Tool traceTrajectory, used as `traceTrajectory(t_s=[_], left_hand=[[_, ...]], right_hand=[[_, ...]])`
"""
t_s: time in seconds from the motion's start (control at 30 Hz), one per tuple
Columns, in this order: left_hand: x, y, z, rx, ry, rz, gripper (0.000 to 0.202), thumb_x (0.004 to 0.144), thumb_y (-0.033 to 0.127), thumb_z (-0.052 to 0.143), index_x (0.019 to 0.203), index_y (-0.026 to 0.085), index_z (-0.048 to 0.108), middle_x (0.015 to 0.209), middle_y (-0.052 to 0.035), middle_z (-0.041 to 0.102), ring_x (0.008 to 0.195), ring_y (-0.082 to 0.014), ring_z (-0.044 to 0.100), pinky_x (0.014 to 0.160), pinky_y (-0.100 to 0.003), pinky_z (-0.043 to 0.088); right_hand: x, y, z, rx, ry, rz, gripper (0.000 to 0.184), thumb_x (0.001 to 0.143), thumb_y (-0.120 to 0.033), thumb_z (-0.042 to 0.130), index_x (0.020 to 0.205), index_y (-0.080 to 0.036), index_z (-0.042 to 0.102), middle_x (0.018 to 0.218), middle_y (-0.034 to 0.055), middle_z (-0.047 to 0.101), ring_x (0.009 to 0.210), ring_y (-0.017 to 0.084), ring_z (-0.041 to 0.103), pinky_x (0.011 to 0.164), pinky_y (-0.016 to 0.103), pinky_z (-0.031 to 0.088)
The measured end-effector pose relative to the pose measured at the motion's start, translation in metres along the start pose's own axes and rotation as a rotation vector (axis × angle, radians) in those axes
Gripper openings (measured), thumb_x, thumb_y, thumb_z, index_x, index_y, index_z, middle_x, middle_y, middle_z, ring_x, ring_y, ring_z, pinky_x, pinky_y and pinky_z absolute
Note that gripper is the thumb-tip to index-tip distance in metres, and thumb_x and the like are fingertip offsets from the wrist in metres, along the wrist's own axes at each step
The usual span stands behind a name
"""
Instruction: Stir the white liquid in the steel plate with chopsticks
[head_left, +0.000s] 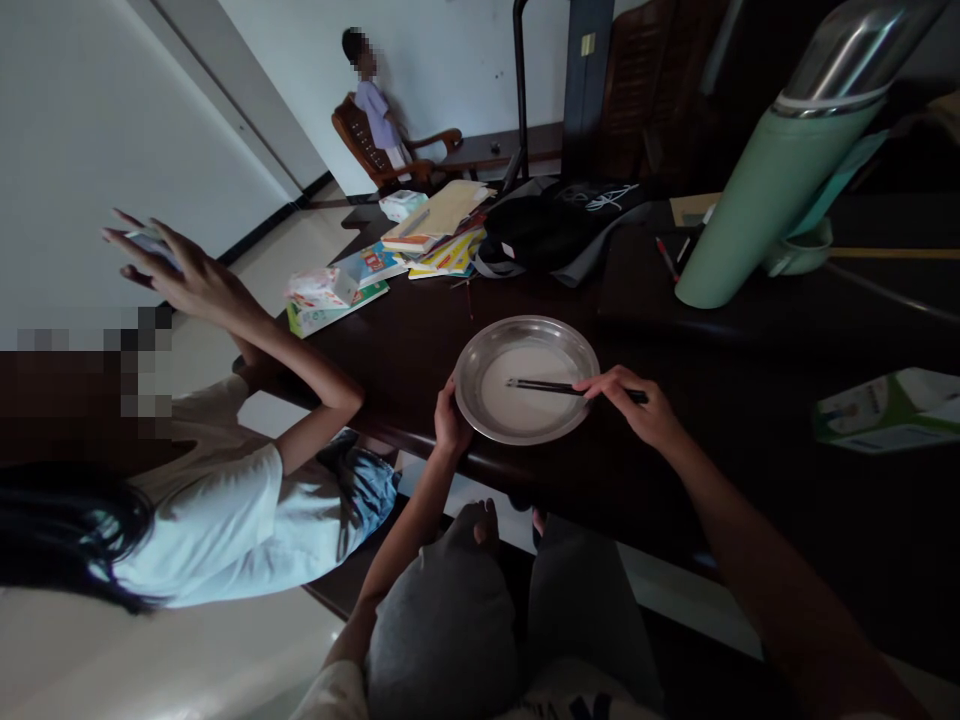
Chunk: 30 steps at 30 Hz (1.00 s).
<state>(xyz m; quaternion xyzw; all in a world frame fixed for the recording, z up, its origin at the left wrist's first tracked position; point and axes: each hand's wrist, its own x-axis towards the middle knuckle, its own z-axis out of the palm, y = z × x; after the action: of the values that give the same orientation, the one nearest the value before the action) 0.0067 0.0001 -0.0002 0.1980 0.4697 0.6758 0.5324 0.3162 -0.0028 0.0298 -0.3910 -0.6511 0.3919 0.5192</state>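
Observation:
A round metal bowl [465,400] with a wide rim stands at the dark table's front edge, holding a whitish liquid or batter [517,405]. My left hand [451,420] grips the bowl's left rim, its fingers partly hidden under it. Over the bowl's right side, my right hand [630,397] is closed round a pair of black chopsticks [551,386]. Their tips dip into the white contents near the middle.
Left of me sits a person [225,500] holding a phone [154,248]. Books and papers [442,235], tissue packs [322,287] and a black bag [555,235] lie behind the bowl. A green thermos [780,190] and a green-white box [885,410] stand right. Another person [381,118] is by a wooden chair.

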Motion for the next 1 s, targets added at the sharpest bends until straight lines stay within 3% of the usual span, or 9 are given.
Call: traceTrajectory(t_s=[0.17, 0.27, 0.37, 0.43, 0.53, 0.63, 0.73, 0.9, 1.0], left_hand=[[0.0001, -0.0004, 0.0006, -0.011, -0.001, -0.015, 0.018, 0.083, 0.040, 0.075, 0.092, 0.024, 0.079, 0.097, -0.0071, 0.085, 0.132, -0.0356, 0.075, 0.112, -0.044, 0.059], [-0.0007, 0.0004, 0.0011, -0.002, 0.001, -0.017, 0.019, 0.086, 0.039, 0.074, 0.096, 0.025, 0.081, 0.096, -0.0057, 0.085, 0.128, -0.0344, 0.076, 0.110, -0.043, 0.060], [-0.0009, 0.0007, 0.0011, 0.004, -0.001, -0.016, 0.020, 0.087, 0.041, 0.076, 0.097, 0.025, 0.081, 0.097, -0.0051, 0.085, 0.125, -0.0338, 0.077, 0.108, -0.041, 0.060], [-0.0006, 0.0004, 0.0012, -0.003, -0.005, -0.013, 0.019, 0.085, 0.041, 0.076, 0.093, 0.024, 0.080, 0.097, -0.0055, 0.085, 0.125, -0.0342, 0.077, 0.108, -0.042, 0.060], [-0.0001, 0.0000, 0.0012, 0.002, -0.009, -0.011, 0.018, 0.084, 0.041, 0.076, 0.091, 0.025, 0.079, 0.094, -0.0055, 0.084, 0.128, -0.0350, 0.077, 0.110, -0.043, 0.060], [0.0002, 0.0004, 0.0012, 0.003, -0.008, -0.012, 0.017, 0.081, 0.041, 0.076, 0.089, 0.025, 0.078, 0.090, -0.0050, 0.083, 0.130, -0.0355, 0.076, 0.112, -0.043, 0.060], [0.0003, 0.0009, 0.0013, -0.008, -0.011, -0.003, 0.019, 0.080, 0.041, 0.077, 0.089, 0.025, 0.078, 0.090, -0.0053, 0.083, 0.131, -0.0363, 0.075, 0.112, -0.044, 0.059], [0.0002, 0.0002, 0.0020, 0.008, -0.017, -0.009, 0.020, 0.084, 0.041, 0.075, 0.095, 0.024, 0.081, 0.094, -0.0057, 0.084, 0.128, -0.0352, 0.076, 0.110, -0.043, 0.059], [0.0004, -0.0003, 0.0018, 0.006, -0.010, -0.021, 0.019, 0.086, 0.040, 0.075, 0.095, 0.025, 0.081, 0.092, -0.0052, 0.083, 0.126, -0.0348, 0.076, 0.108, -0.042, 0.060]], right_hand=[[0.0013, 0.0010, -0.0076, 0.070, 0.216, 0.037, 0.058, 0.103, -0.077, 0.067, 0.071, -0.030, 0.079, 0.082, 0.0047, 0.087, 0.083, 0.027, 0.082, 0.090, 0.046, 0.065], [0.0010, 0.0005, -0.0050, 0.106, 0.121, 0.040, 0.059, 0.102, -0.078, 0.066, 0.071, -0.030, 0.080, 0.080, 0.0049, 0.086, 0.080, 0.027, 0.082, 0.088, 0.046, 0.065], [0.0008, 0.0001, -0.0004, 0.024, -0.010, -0.001, 0.055, 0.101, -0.079, 0.068, 0.079, -0.032, 0.086, 0.093, 0.0061, 0.090, 0.094, 0.029, 0.083, 0.095, 0.047, 0.064], [0.0009, 0.0003, -0.0015, -0.025, 0.035, -0.024, 0.054, 0.101, -0.078, 0.067, 0.080, -0.033, 0.086, 0.097, 0.0062, 0.090, 0.097, 0.029, 0.083, 0.096, 0.049, 0.063], [0.0009, 0.0000, -0.0059, 0.011, 0.160, -0.011, 0.060, 0.103, -0.079, 0.064, 0.072, -0.030, 0.080, 0.086, 0.0061, 0.087, 0.086, 0.028, 0.082, 0.091, 0.048, 0.064], [0.0008, -0.0011, -0.0047, 0.047, 0.086, -0.008, 0.061, 0.103, -0.079, 0.063, 0.071, -0.030, 0.080, 0.082, 0.0059, 0.086, 0.082, 0.027, 0.081, 0.089, 0.047, 0.065], [0.0014, -0.0015, -0.0014, -0.013, -0.020, -0.036, 0.054, 0.102, -0.078, 0.066, 0.079, -0.033, 0.086, 0.095, 0.0061, 0.090, 0.093, 0.029, 0.082, 0.094, 0.049, 0.064], [0.0018, 0.0005, -0.0076, 0.016, 0.206, -0.001, 0.058, 0.103, -0.078, 0.064, 0.072, -0.031, 0.080, 0.084, 0.0057, 0.087, 0.086, 0.029, 0.082, 0.092, 0.050, 0.064], [0.0008, 0.0003, -0.0062, 0.064, 0.143, 0.004, 0.061, 0.104, -0.077, 0.063, 0.071, -0.029, 0.079, 0.081, 0.0057, 0.086, 0.081, 0.028, 0.082, 0.088, 0.048, 0.065]])
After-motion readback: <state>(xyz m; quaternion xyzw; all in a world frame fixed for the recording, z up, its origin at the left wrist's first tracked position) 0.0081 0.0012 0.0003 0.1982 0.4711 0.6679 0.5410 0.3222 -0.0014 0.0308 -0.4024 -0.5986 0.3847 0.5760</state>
